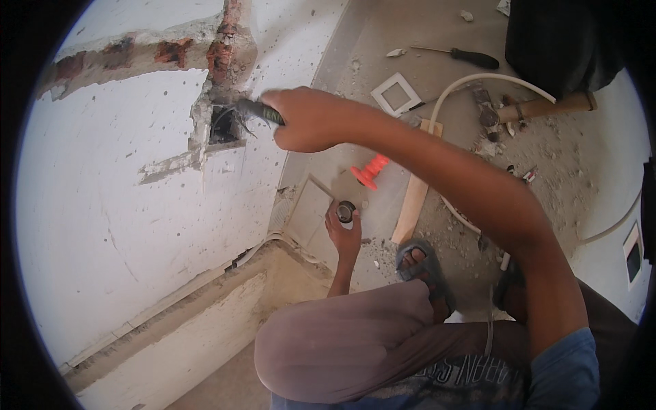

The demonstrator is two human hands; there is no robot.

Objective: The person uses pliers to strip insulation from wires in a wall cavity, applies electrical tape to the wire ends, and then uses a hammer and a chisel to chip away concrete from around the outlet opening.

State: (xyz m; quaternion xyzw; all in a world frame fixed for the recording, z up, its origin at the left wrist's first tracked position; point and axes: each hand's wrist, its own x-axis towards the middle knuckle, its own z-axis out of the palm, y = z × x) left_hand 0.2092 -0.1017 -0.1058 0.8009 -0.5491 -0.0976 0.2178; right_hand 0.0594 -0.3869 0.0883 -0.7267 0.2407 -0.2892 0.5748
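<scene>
My right hand [305, 121] is closed around the dark, green-marked handle of a tool [263, 111]. The tool's front end is at a square recessed box [225, 124] in the white wall, where dark wires show; its exact kind is unclear. Lower down, near the floor beside the wall, my left hand [346, 231] grips a small round black object [346, 212] with a paler centre. A bright orange-red ribbed grip [371, 171] lies between the two hands, touched by neither.
Chiselled channels [147, 53] expose brick above the box. On the dusty floor lie a white square frame [396, 94], a black-handled screwdriver [475, 57], a hammer [547, 109], a wooden strip [414, 198] and a looping pale cable [471, 75]. A black bag [564, 48] stands far right.
</scene>
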